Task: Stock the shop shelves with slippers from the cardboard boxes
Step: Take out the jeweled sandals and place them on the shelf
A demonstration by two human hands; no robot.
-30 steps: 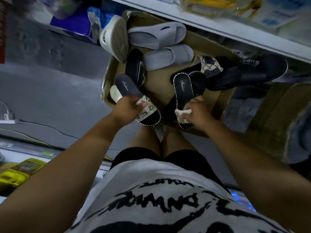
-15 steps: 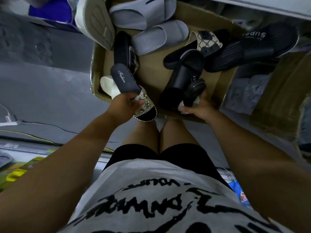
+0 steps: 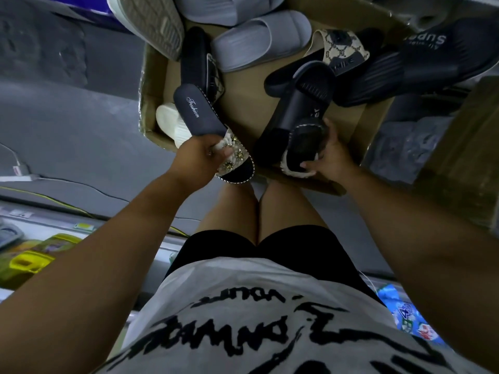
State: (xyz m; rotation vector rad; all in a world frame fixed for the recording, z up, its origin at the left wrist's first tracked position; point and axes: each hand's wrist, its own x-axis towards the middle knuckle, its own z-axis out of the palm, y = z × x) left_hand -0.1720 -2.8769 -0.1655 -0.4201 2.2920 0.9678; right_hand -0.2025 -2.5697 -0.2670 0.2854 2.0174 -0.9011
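An open cardboard box (image 3: 370, 128) stands on the floor in front of my knees with several slippers in it. My left hand (image 3: 198, 157) grips the jewelled strap of a dark "Fashion" slipper (image 3: 197, 114) over the box's near left corner. My right hand (image 3: 330, 157) holds its mate, a second jewelled slipper (image 3: 302, 147), turned sole-up at the box's near edge. Inside lie two grey slippers (image 3: 259, 41), plain black slippers (image 3: 299, 98), a patterned beige-strap slipper (image 3: 340, 49) and a white slipper (image 3: 170, 121).
A big black slipper with white lettering (image 3: 421, 58) overhangs the box's right side. A second cardboard box (image 3: 464, 155) stands at the right. A low shelf with yellow packets (image 3: 29, 257) runs along the left. A cable (image 3: 81, 184) crosses the grey floor.
My right hand has turned its slipper over, from insole-up to sole-up. The left hand keeps its grip on the other slipper. The view has tilted down toward the box.
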